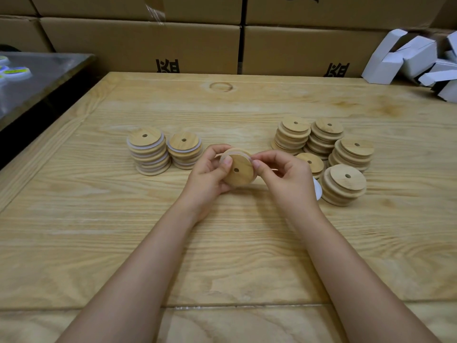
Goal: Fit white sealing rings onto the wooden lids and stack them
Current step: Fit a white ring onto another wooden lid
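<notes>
My left hand (210, 173) grips a round wooden lid (239, 170) with a small centre hole, tilted toward me above the table. A thin white sealing ring (236, 151) runs round the lid's upper rim. My right hand (284, 177) pinches that ring at the lid's right edge. To the left stand two stacks of lids with white rings, one (149, 149) taller than the other (185, 152). To the right stand several stacks of bare lids (345, 184). More white rings (318, 189) lie partly hidden behind my right wrist.
The wooden table (222, 243) carries everything. Cardboard boxes (148, 43) line its far edge. White folded cartons (420, 60) pile at the back right. A dark metal surface (44, 73) with small round tubs sits to the left.
</notes>
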